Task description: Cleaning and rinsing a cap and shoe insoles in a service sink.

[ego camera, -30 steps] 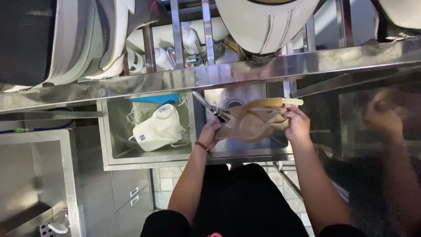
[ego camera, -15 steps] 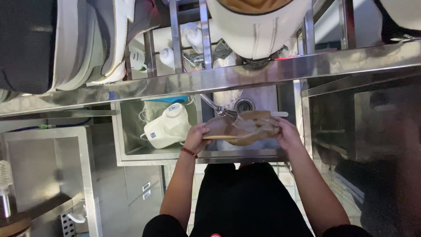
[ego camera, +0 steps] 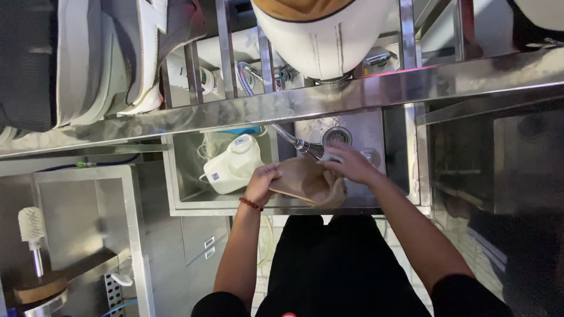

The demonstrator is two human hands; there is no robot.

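While both hands work over the sink (ego camera: 194,176), the left hand (ego camera: 261,183) pinches the brown shoe (ego camera: 308,183) at its 9 o'clock edge; the right hand (ego camera: 351,166) lies curled at 1 o'clock. Likely soft, wet, slippery: grip the edges.

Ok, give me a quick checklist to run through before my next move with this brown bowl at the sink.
1. Left hand grips the brown bowl by its edge: ok.
2. Right hand rests on the bowl's far side: ok.
3. Bowl is over the sink, not past its front rim: ok.
4. Spray hose points toward the bowl: ok.
5. Water running: cannot tell.
6. White jug lies apart from the bowl, to the left: ok.
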